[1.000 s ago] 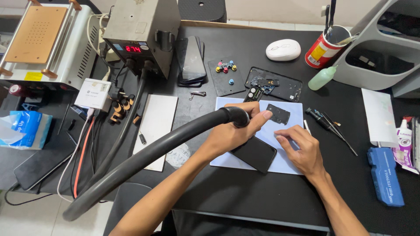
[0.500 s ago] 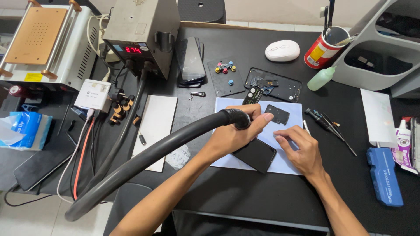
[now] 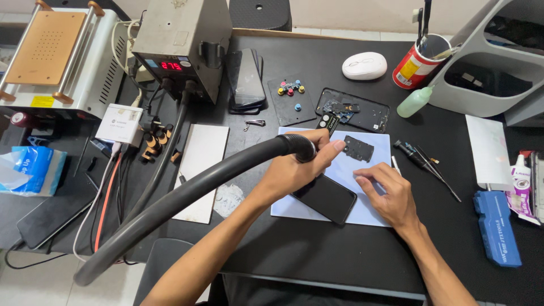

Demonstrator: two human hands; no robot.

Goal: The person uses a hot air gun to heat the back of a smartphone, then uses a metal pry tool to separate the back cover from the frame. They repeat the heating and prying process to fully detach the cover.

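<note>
The thick black ribbed hot-air hose (image 3: 187, 192) ends in a handle that our left hand (image 3: 294, 170) wraps with curled fingers, nozzle aimed down at the black slab phone (image 3: 326, 197) lying just under that hand on the pale blue work mat (image 3: 371, 170). Our right hand (image 3: 391, 195) rests just right of the phone, fingers loosely spread and flat on the mat, holding nothing. Compared with a second ago, the left hand has barely shifted, so we judge the heating goes on over the same spot. Beyond the left hand's fingertips lies a small black cover plate (image 3: 358, 148); further off stands the grey box-shaped heat station with a red display (image 3: 178, 42).
</note>
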